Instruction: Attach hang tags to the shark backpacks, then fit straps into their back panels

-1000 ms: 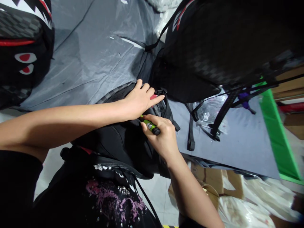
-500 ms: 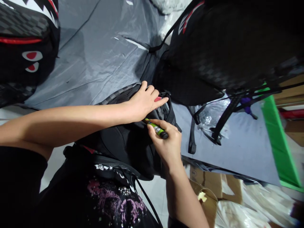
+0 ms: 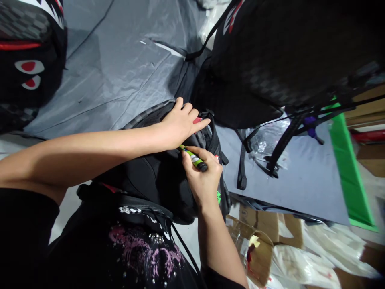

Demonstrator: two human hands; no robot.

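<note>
A black backpack [image 3: 141,176] with checkered trim lies in front of my body at the table's edge. My left hand [image 3: 179,124] rests on its upper part, fingers spread and pressing on the fabric. A green marker pen [image 3: 195,158] with a black end is gripped between the thumb and fingers of my right hand [image 3: 206,176], just below the left wrist. The pen's other end points up and left under my left hand, where its tip is hidden. Bits of red show on the bag beside my left fingers.
Another shark-face backpack [image 3: 33,72] stands at the left, and a large dark backpack [image 3: 279,64] with hanging straps is at the right. Grey sheeting [image 3: 120,60] covers the table. Clear plastic [image 3: 267,140], a green strip [image 3: 350,172] and cardboard boxes [image 3: 264,224] are to the right.
My right hand has shifted slightly left and up with the marker pen. The left hand stays spread on the bag, and the whole view has moved a little.
</note>
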